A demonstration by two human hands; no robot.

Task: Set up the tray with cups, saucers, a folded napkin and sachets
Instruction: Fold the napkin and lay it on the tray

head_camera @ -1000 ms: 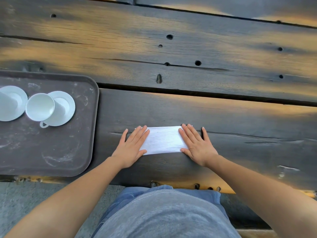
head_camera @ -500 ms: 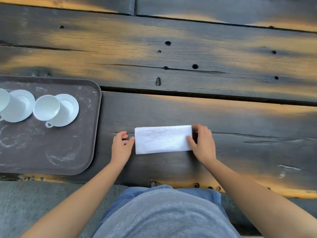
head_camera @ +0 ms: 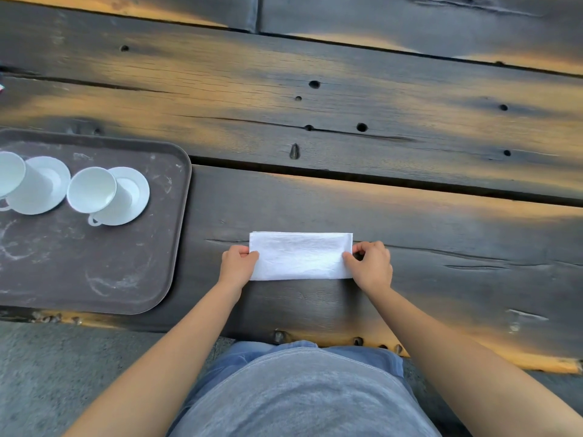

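Table [head_camera: 410, 105]: dark, weathered wooden planks with orange-lit patches, knot holes and long cracks. It fills most of the frame, and its near edge runs across the lower part.
Tray [head_camera: 94, 263]: a dark brown rectangle with rounded corners and a low rim, lying on the table at the left of the frame and cut off by the left edge. Its surface is scuffed with pale marks. It holds two saucers, each with a cup, in its upper part, and the lower part shows only the scuffed base.
Napkin [head_camera: 299, 257]: on the table at centre frame, well to the right of the tray and outside it. It is white cloth with a faint crinkled texture, folded into a long flat rectangle with straight edges and its long sides running left to right.
Right saucer [head_camera: 137, 187]: white and round, nearest the tray's right rim.
Left saucer [head_camera: 53, 175]: white and round, just beside the other.
Right cup [head_camera: 91, 190]: white, standing on the right saucer with its white inside showing and its handle toward the lower frame.
Left cup [head_camera: 11, 173]: white, on the left saucer and partly cut off by the frame edge.
Left hand [head_camera: 236, 268]: fingers curled, pinching the napkin's left short edge.
Right hand [head_camera: 372, 266]: fingers curled, pinching the napkin's right short edge. The hands are apart, one at each end.
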